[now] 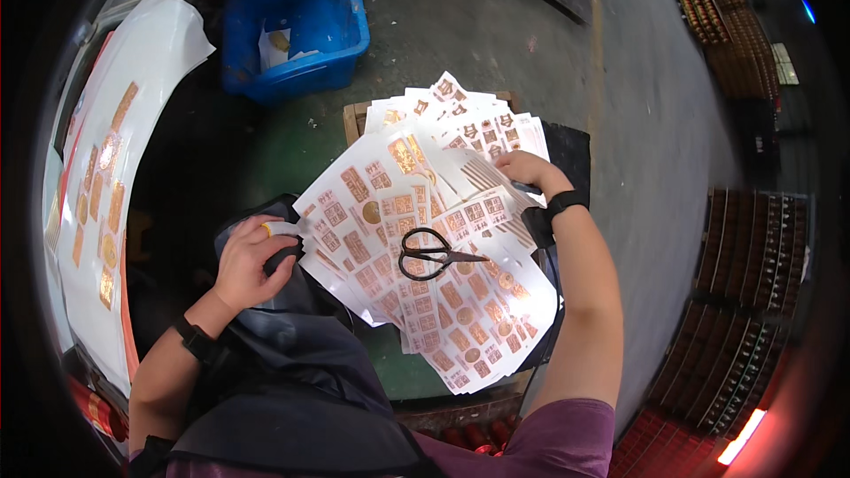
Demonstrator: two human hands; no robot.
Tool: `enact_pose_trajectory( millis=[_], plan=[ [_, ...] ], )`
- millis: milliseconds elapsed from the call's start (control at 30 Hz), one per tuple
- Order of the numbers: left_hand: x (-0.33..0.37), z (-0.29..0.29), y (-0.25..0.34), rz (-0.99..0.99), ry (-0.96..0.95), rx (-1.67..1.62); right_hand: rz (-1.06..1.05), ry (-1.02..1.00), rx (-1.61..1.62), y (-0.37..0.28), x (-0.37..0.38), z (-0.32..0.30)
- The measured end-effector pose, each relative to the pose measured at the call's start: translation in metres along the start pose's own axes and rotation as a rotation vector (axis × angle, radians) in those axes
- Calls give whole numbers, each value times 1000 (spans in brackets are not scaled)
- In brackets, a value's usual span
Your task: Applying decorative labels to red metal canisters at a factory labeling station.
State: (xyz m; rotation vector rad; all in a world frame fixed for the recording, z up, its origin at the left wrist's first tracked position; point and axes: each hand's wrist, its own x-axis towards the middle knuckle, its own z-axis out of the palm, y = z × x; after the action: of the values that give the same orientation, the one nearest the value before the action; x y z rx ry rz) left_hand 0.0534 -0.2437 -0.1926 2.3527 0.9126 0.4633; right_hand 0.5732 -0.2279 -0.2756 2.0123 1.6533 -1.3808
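White sheets [365, 252] printed with gold and brown labels lie fanned and overlapping in front of me. Black-handled scissors [425, 255] rest on them, blades pointing right. At the sheets' left edge, my left hand [248, 258] is closed with its fingers bent round a small white and dark thing; its kind is unclear. My right hand [529, 170] is at the far right of the pile, fingers curled over a printed sheet [478, 179] with stripes; part of its grip is hidden. Dark bands circle both wrists.
A blue plastic bin [341, 62] with paper scraps stands on the floor at the far left. Further left hangs a large white printed sheet [168, 44]. A wooden edge [352, 122] shows under the pile. Dark red racks or stacks [753, 252] line the right side.
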Motion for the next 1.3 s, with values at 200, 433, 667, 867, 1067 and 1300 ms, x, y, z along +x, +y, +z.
enact_pose_trajectory(
  millis=[200, 433, 667, 867, 1067, 1300],
  plan=[
    [-2, -1, -4, -46, 2, -36, 134, 254, -245, 7, 41, 15],
    [-2, -2, -7, -45, 9, -38, 28, 190, -41, 8, 39, 17],
    [1, -1, -6, -29, 16, -42, 58, 43, 203, 9, 31, 16],
    [4, -2, -3, -25, -72, 7, -11, -27, 260, -1, 24, 18],
    [69, 25, 27, 112, -174, -19, -39, 60, 146, -8, 26, 36],
    [50, 111, 17, 363, -506, 118, -62, -1, 72, -1, 29, 35]
  ],
)
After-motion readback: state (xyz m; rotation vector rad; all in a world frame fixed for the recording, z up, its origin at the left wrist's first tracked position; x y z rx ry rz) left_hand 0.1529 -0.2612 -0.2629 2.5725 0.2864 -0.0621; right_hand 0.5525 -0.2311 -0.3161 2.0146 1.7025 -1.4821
